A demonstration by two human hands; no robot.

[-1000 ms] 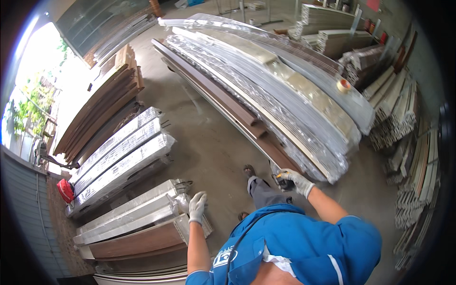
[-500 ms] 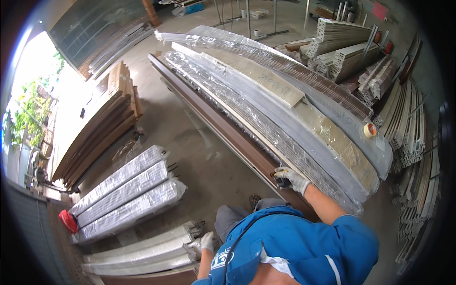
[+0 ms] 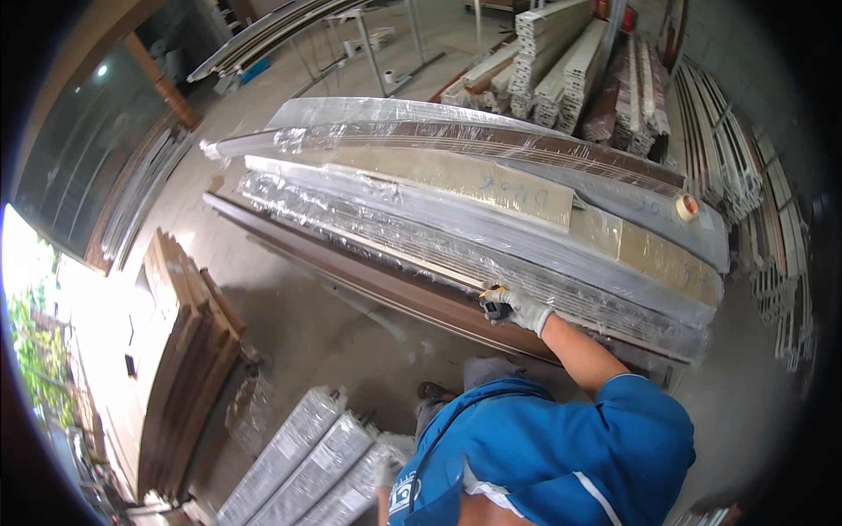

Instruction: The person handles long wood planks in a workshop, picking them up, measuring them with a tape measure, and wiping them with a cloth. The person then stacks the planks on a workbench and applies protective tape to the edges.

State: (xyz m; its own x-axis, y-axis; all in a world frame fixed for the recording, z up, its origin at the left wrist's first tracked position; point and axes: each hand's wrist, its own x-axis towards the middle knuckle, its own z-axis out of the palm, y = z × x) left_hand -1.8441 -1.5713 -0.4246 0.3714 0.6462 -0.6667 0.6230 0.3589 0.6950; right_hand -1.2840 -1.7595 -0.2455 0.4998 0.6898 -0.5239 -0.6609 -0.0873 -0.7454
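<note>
My right hand (image 3: pixel 526 312), in a pale work glove, is closed around a small black and yellow tape measure (image 3: pixel 496 306). It is over the edge of a long brown profile (image 3: pixel 412 302), beside a plastic-wrapped bundle of pale profiles (image 3: pixel 395 250). Whether the tape is drawn out cannot be seen. My left hand (image 3: pixel 386 473), gloved too, hangs low by my side near several plastic-wrapped bundles (image 3: pixel 311 469). Its fingers are too indistinct to read.
A roll of tape (image 3: pixel 687 207) rests on the wrapped bundles at right. Stacked brown boards (image 3: pixel 189 351) stand at left. White profiles (image 3: pixel 561 61) are piled at the back, more along the right wall (image 3: pixel 719 140). Crumpled plastic (image 3: pixel 250 408) lies on the floor.
My view has turned, so the long bundles now lie more crosswise. My right hand, still holding the tape measure, has shifted slightly left and up in the picture; my left hand appears lower.
</note>
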